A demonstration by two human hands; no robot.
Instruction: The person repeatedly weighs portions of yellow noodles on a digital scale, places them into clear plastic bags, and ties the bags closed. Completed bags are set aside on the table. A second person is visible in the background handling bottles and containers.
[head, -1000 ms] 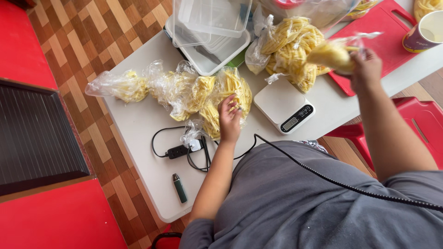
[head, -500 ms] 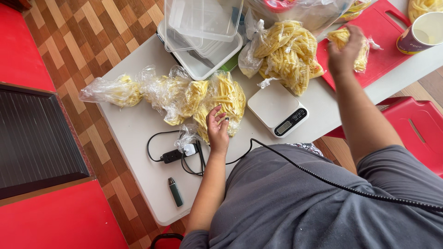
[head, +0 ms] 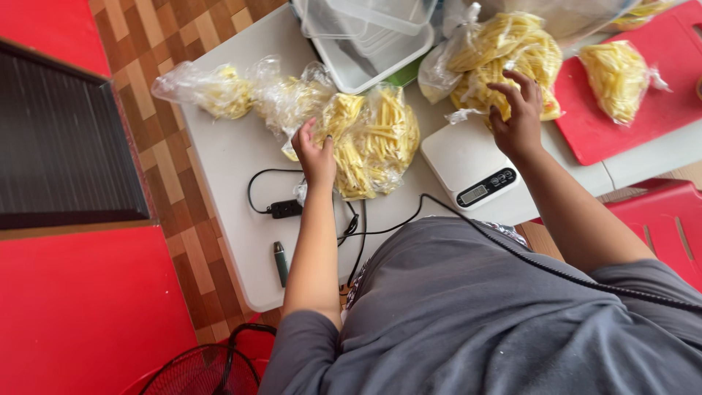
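The left hand (head: 316, 152) is extended forward on a nearly straight arm, fingers loosely curled and laid against a clear plastic bag of pale yellow cut strips (head: 376, 143) on the white rectangular table (head: 234, 157); no firm grasp is shown. The right hand (head: 518, 110) is raised above the white square digital scale (head: 469, 162), fingers spread open and bent downward, fingertips touching a large open clear bag of loose yellow strips (head: 504, 55); nothing is clasped. A further filled bag (head: 618, 77) is laid on the red cutting board (head: 643, 117), well apart from both hands. Two smaller bags (head: 219, 89) are set at the table's left end. Stacked clear plastic containers (head: 365, 33) are cut off by the upper edge. A black cable with an inline block (head: 284, 209) is partly hidden under the left wrist.
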